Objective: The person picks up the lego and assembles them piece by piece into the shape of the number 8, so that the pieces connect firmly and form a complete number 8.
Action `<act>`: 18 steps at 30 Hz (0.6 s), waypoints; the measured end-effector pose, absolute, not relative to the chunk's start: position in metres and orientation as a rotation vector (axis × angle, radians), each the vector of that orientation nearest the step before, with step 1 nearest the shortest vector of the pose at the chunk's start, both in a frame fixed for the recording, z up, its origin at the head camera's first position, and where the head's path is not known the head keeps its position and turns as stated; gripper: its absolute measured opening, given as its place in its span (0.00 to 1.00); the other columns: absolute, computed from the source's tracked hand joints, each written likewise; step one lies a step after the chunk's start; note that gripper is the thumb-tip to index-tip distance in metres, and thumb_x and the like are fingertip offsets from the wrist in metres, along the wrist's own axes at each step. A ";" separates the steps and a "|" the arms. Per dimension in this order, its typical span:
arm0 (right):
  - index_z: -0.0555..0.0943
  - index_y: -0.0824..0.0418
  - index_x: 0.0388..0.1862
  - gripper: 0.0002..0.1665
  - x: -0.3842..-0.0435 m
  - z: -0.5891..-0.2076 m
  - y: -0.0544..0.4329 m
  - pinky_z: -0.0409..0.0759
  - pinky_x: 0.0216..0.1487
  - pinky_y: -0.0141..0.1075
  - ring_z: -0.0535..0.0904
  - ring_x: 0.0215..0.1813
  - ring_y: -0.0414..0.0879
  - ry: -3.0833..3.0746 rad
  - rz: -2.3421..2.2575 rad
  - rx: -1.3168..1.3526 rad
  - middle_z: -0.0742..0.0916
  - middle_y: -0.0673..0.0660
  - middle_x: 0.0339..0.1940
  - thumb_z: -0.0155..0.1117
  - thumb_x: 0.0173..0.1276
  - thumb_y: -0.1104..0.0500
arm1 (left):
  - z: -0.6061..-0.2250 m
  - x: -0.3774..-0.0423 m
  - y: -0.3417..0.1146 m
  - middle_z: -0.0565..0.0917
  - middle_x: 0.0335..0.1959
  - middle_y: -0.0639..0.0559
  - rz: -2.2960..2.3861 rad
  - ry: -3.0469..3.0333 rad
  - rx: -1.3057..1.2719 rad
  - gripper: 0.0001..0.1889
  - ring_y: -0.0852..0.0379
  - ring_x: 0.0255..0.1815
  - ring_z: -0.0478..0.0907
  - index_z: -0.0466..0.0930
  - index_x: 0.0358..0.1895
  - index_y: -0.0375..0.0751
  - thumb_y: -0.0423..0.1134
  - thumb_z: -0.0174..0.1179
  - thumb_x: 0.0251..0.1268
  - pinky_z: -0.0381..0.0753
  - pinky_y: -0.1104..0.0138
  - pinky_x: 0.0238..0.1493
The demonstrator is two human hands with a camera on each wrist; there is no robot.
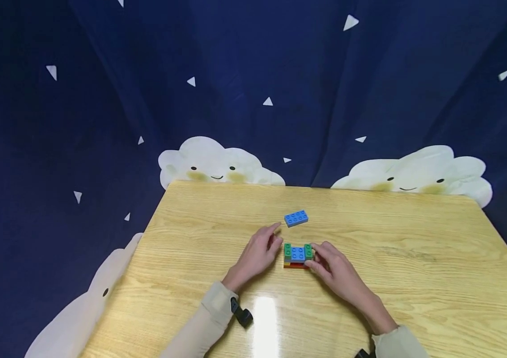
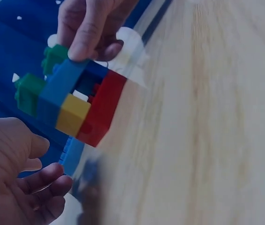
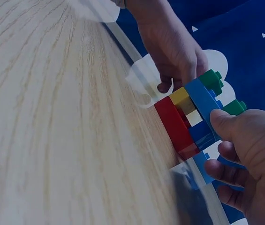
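A small stack of toy building bricks [image 1: 297, 254] stands on the wooden table. Its base is a red brick [image 2: 105, 108]; above that a yellow brick [image 2: 73, 114] and a dark blue brick [image 3: 201, 134] stand apart with a gap between them. A lighter blue brick [image 2: 59, 89] bridges them, with a green brick [image 2: 30, 93] on each end. My right hand [image 1: 337, 272] pinches the stack's right end, thumb on the near side of the bridging brick. Left of the stack, apart from it, my left hand [image 1: 257, 252] holds nothing, its fingers relaxed.
Behind the stack a loose blue brick [image 1: 295, 218] with studs up lies on the table [image 1: 392, 223], close to the left fingertips. A dark blue curtain [image 1: 253, 59] with clouds and white triangles hangs beyond the table's far edge.
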State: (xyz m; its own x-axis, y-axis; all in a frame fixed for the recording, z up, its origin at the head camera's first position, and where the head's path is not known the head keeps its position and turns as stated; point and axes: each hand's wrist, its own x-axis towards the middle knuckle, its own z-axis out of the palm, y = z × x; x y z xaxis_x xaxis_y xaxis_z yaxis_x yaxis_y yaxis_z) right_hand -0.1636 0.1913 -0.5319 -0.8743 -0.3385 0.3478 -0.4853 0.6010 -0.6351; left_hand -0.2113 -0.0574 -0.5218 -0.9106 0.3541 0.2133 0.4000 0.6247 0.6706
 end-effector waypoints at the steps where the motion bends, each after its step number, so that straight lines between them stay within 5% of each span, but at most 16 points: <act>1: 0.83 0.66 0.62 0.24 -0.164 -0.532 0.191 0.70 0.31 0.30 0.69 0.33 0.37 -2.642 1.133 0.683 0.76 0.44 0.34 0.74 0.70 0.59 | -0.523 -0.214 -0.057 0.76 0.36 0.54 -1.160 -2.781 -0.643 0.25 0.59 0.37 0.72 0.71 0.76 0.36 0.40 0.56 0.81 0.75 0.66 0.40; 18: 0.81 0.68 0.66 0.28 -0.163 -0.527 0.191 0.70 0.34 0.31 0.68 0.34 0.37 -2.703 1.117 0.658 0.75 0.46 0.35 0.71 0.73 0.55 | -0.540 -0.249 -0.045 0.73 0.35 0.55 -1.029 -2.872 -0.561 0.27 0.61 0.31 0.66 0.74 0.74 0.40 0.44 0.61 0.78 0.64 0.70 0.29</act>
